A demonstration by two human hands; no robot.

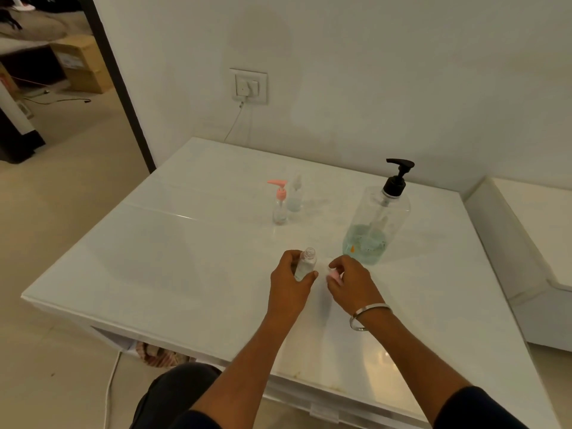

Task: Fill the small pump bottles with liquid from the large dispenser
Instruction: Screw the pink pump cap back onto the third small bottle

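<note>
Left grip [291,274]: held the uncapped small bottle [305,264] upright, near the large dispenser [376,221].
Right grip [348,278]: pinched its pink pump cap [335,276].
Risk: narrow neck, liquid could miss and spill.

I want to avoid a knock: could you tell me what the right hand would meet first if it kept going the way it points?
Probably the open small bottle gripped by the left hand; the right hand points left toward it.
</note>
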